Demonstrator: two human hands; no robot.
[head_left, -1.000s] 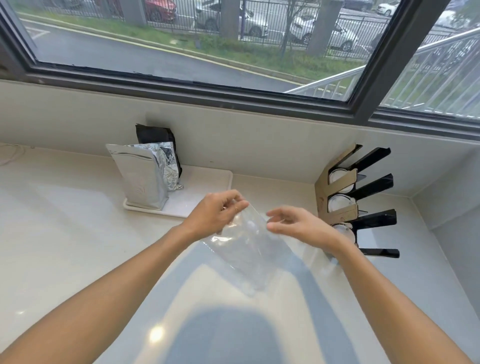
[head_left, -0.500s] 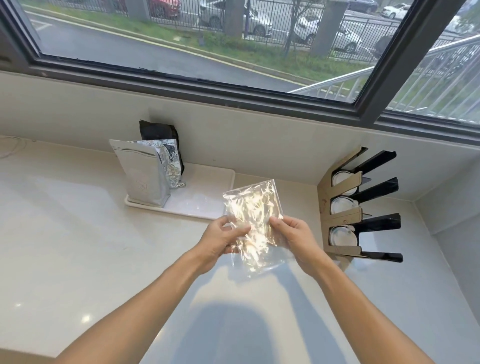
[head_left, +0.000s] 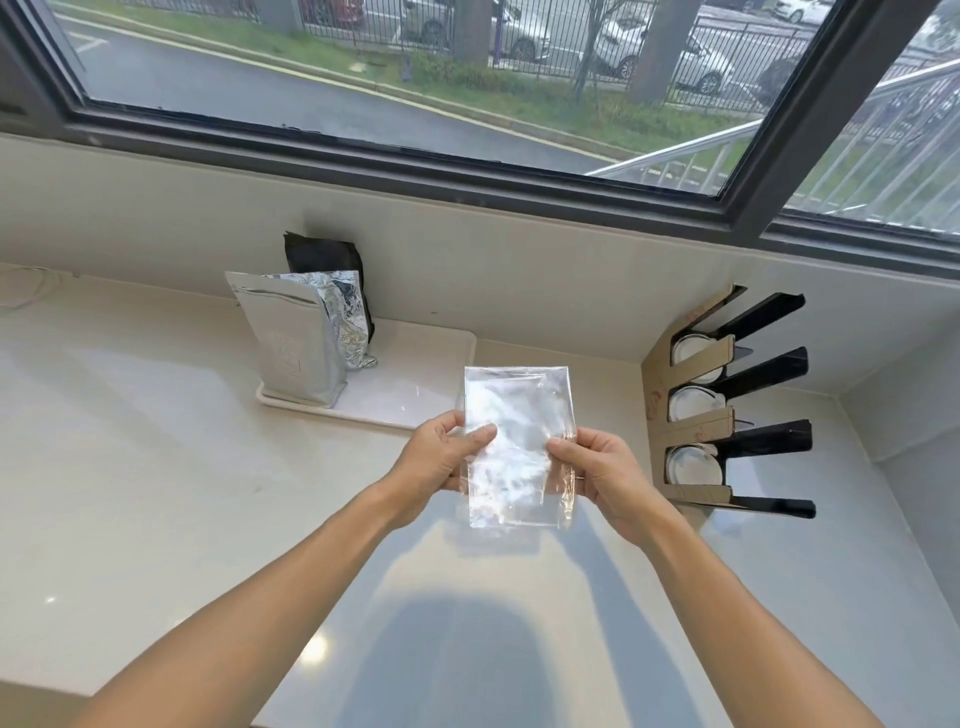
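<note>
Countertop (head_left: 156, 493): pale, open surface beside both forearms. Clear bag (head_left: 519, 415): one, upright above the counter, contents not discernible. Left hand (head_left: 441, 457), right hand (head_left: 597, 467): thumbs and fingers pinch its side edges. White tray (head_left: 415, 384) behind: three pouches, namely silver pouch (head_left: 296, 348), crumpled foil pouch (head_left: 350, 322), black pouch (head_left: 322, 254). Corner rack (head_left: 691, 353): three round white discs (head_left: 693, 462).

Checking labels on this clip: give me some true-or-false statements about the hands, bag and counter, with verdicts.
1. The left hand and the right hand both pinch the clear plastic bag. True.
2. The bag lies flat on the counter. False: it is held upright above the counter.
3. A silver foil pouch stands on the white tray. True.
4. The rack on the right is empty. False: the rack holds round white items.
</note>
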